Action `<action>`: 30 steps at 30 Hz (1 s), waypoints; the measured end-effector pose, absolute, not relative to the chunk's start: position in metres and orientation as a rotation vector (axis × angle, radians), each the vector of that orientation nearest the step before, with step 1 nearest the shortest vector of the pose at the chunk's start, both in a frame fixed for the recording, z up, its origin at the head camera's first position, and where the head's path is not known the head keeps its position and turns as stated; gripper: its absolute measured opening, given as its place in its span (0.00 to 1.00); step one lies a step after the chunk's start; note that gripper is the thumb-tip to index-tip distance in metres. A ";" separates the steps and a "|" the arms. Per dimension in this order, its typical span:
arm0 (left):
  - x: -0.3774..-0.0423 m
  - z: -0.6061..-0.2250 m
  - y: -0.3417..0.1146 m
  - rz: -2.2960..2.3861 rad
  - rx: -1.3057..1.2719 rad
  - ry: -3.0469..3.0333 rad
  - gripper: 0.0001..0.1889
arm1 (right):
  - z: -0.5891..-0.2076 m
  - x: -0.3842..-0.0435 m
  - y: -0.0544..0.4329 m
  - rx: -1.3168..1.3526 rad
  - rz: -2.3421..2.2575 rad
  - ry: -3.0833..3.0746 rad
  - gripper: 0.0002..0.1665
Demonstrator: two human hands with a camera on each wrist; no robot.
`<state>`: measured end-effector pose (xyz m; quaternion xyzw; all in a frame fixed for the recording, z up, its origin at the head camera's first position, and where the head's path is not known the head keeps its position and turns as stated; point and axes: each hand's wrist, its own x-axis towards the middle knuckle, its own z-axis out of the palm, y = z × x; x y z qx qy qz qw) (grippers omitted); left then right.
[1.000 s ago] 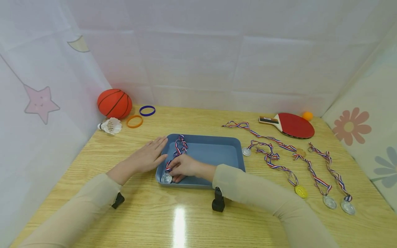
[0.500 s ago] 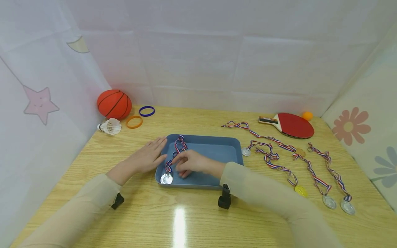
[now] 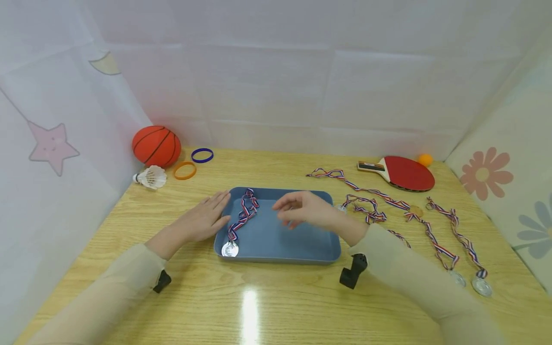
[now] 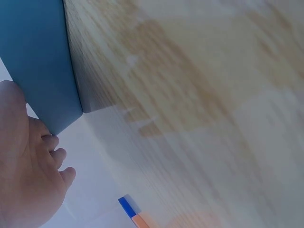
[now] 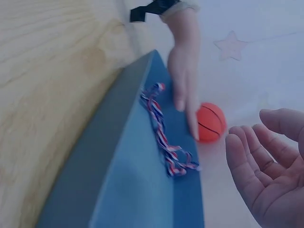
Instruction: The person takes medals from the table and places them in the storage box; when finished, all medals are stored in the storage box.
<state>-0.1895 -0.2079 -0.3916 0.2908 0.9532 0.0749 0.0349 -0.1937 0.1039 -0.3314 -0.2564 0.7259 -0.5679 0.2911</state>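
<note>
My left hand (image 3: 204, 219) lies with straight fingers against the left rim of a blue tray (image 3: 284, 251); the left wrist view shows its fingertips at the tray wall (image 4: 42, 57). Inside the tray, along its left side, lies a silver medal (image 3: 230, 249) with its striped ribbon (image 3: 243, 218) stretched toward the back. Above the tray's right half hovers my right hand (image 3: 308, 211), fingers loosely bent and holding nothing. In the right wrist view that hand (image 5: 270, 166) shows a bare palm, apart from the ribbon (image 5: 161, 133).
Several ribboned medals lie right of the tray, including a silver medal (image 3: 481, 287) and a bronze medal (image 3: 416, 211). A table tennis bat (image 3: 407, 173) and orange ball (image 3: 425, 160) sit back right. Back left are a basketball (image 3: 156, 146), shuttlecock (image 3: 151, 177), orange wristband (image 3: 185, 170) and blue wristband (image 3: 202, 155).
My right hand has let go of the silver medal at the tray's front left corner and moved up and right. The left hand has stayed at the rim.
</note>
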 end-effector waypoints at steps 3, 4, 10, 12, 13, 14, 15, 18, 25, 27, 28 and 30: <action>-0.189 -0.391 -0.208 0.233 0.891 2.928 0.33 | -0.324 -0.193 0.129 -0.667 -1.543 2.001 0.17; -0.189 -0.391 -0.209 0.234 0.884 2.924 0.33 | -0.323 -0.193 0.137 -0.650 -1.552 2.027 0.17; -0.189 -0.392 -0.211 0.221 0.870 2.915 0.34 | -0.327 -0.195 0.183 -0.524 -1.618 2.155 0.18; -0.190 -0.392 -0.212 0.218 0.875 2.917 0.34 | -0.331 -0.197 0.196 -0.467 -1.633 2.198 0.20; -0.190 -0.392 -0.212 0.222 0.877 2.917 0.34 | -0.334 -0.198 0.202 -0.440 -1.639 2.214 0.20; -0.190 -0.393 -0.212 0.224 0.878 2.918 0.34 | -0.337 -0.200 0.207 -0.422 -1.644 2.226 0.21; -0.190 -0.393 -0.212 0.227 0.880 2.918 0.34 | -0.340 -0.202 0.212 -0.396 -1.648 2.237 0.21; -0.191 -0.393 -0.212 0.232 0.883 2.919 0.33 | -0.351 -0.210 0.224 -0.344 -1.656 2.258 0.21; -0.191 -0.393 -0.210 0.236 0.897 2.918 0.33 | -0.381 -0.226 0.240 -0.210 -1.594 2.365 0.22; -0.191 -0.392 -0.209 0.237 0.904 2.920 0.33 | -0.390 -0.230 0.241 -0.169 -1.558 2.403 0.21; -0.191 -0.393 -0.209 0.238 0.906 2.921 0.33 | -0.394 -0.231 0.241 -0.163 -1.536 2.425 0.20; -0.191 -0.393 -0.209 0.237 0.904 2.921 0.33 | -0.401 -0.235 0.242 -0.190 -1.484 2.474 0.18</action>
